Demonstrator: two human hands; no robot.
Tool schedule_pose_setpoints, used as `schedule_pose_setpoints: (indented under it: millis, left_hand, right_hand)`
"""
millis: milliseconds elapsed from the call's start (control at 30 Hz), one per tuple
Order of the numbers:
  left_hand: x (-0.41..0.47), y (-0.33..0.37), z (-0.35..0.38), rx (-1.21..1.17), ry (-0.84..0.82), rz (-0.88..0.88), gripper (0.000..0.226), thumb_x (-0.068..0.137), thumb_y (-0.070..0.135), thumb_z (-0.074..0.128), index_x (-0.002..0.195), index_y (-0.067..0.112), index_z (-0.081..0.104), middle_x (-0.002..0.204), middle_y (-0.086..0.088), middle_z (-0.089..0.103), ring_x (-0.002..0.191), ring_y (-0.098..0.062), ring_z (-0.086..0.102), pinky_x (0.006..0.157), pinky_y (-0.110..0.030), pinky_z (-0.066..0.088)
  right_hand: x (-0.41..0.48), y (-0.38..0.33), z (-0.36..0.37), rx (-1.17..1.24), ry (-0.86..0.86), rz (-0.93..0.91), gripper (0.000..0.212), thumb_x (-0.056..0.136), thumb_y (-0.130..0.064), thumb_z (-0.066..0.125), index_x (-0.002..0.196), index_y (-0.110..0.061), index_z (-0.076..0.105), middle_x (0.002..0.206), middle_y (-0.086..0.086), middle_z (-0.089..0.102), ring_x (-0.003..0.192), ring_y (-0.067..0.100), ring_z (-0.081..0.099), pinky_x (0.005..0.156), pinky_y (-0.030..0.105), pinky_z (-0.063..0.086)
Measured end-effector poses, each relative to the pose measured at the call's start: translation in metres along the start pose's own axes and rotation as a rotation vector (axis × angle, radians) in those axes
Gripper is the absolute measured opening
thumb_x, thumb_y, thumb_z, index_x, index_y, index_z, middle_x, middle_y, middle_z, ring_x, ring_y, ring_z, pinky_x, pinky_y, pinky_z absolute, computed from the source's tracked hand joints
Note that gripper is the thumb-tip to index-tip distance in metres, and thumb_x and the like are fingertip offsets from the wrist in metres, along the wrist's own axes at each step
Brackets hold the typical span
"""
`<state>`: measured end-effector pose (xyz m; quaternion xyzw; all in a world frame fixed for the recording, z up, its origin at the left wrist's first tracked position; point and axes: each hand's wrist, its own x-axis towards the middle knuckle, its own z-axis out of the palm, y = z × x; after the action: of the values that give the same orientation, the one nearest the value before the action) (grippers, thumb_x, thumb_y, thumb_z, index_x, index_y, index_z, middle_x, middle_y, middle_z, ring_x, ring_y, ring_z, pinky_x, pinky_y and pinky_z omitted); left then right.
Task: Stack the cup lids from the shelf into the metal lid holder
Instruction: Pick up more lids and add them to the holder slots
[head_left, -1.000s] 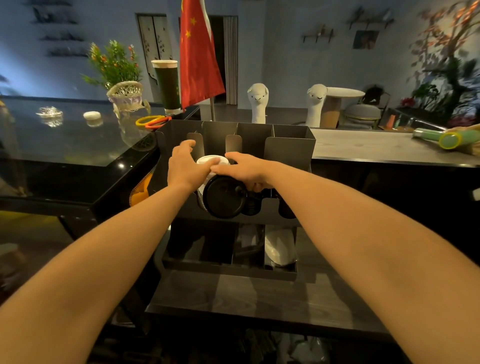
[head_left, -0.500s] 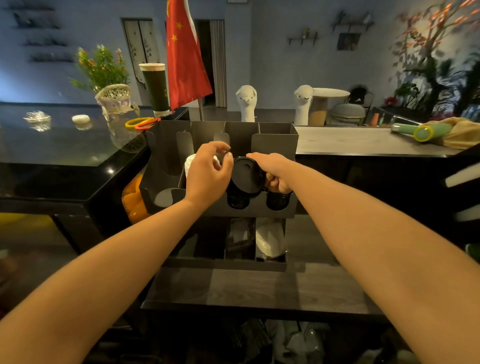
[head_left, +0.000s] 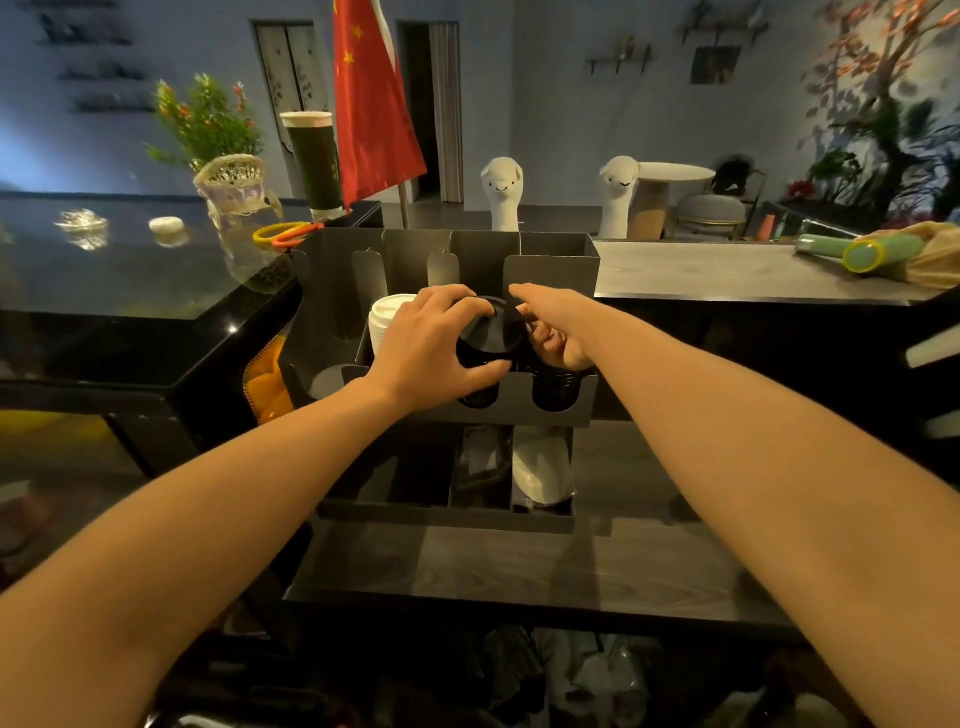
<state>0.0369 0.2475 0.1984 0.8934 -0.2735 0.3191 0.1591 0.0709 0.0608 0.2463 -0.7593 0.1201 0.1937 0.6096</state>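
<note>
Since half a second ago the left hand (head_left: 426, 353) has slid off the white lids (head_left: 389, 319) and across to the black lid stack (head_left: 491, 332), so the white lids now stand uncovered just to the outer side of its grip. Both hands hold the black stack. The left grip spans it with fingers over the upper rim and thumb under the lower rim, while the right hand (head_left: 558, 332) pinches the opposite edge with curled fingers. The stack sits between the two grips, within the metal lid holder (head_left: 550, 260). Its round face tilts up toward the person and its long axis slants down and away into the compartment. How many lids it counts cannot be told. Just below the grips, the front cutouts (head_left: 556, 392) show dark contents. The coming move is probably a settling downward, which turns on lining that slanted axis up with the slot. Neither hand is nearer, both being on the rim.
</note>
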Motion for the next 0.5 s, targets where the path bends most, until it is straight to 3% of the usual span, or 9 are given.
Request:
schedule_pose_setpoints:
  millis: [100,233,367,500]
  left_hand:
    - [0.007,-0.012,0.002,-0.09,-0.027,-0.104,0.06,0.08,0.05,0.075,0.128,0.017,0.058,0.127,-0.003,0.061,0.113,-0.019,0.057,0.093,-0.034,0.051]
    - [0.025,-0.028,0.005,-0.113,-0.112,-0.286,0.059,0.083,0.054,0.072,0.13,0.022,0.054,0.123,0.0,0.062,0.104,-0.017,0.059,0.082,-0.029,0.05]
    - [0.046,-0.04,0.01,-0.088,-0.232,-0.383,0.061,0.086,0.059,0.066,0.133,0.024,0.051,0.122,-0.001,0.063,0.107,-0.021,0.061,0.091,-0.042,0.054]
    - [0.063,-0.041,0.019,0.043,-0.342,-0.36,0.059,0.089,0.062,0.059,0.137,0.028,0.048,0.124,0.003,0.062,0.113,-0.021,0.06,0.101,-0.048,0.045]
  right_hand:
    - [0.005,-0.004,0.004,-0.107,0.033,-0.097,0.03,0.096,-0.045,0.058,0.094,-0.016,0.064,0.061,-0.003,0.047,0.041,0.005,0.036,0.042,0.012,0.03]
    - [0.019,-0.011,0.005,-0.337,0.157,-0.281,0.028,0.097,-0.04,0.057,0.097,-0.013,0.065,0.072,0.002,0.053,0.05,0.009,0.04,0.044,0.018,0.033]
    - [0.031,-0.016,-0.001,-0.415,0.181,-0.437,0.022,0.098,-0.031,0.059,0.099,-0.012,0.07,0.079,0.004,0.061,0.059,0.011,0.049,0.052,0.023,0.039]
    - [0.048,-0.018,-0.002,-0.503,0.209,-0.524,0.022,0.098,-0.028,0.059,0.098,-0.011,0.073,0.086,0.007,0.066,0.067,0.014,0.055,0.064,0.028,0.048]
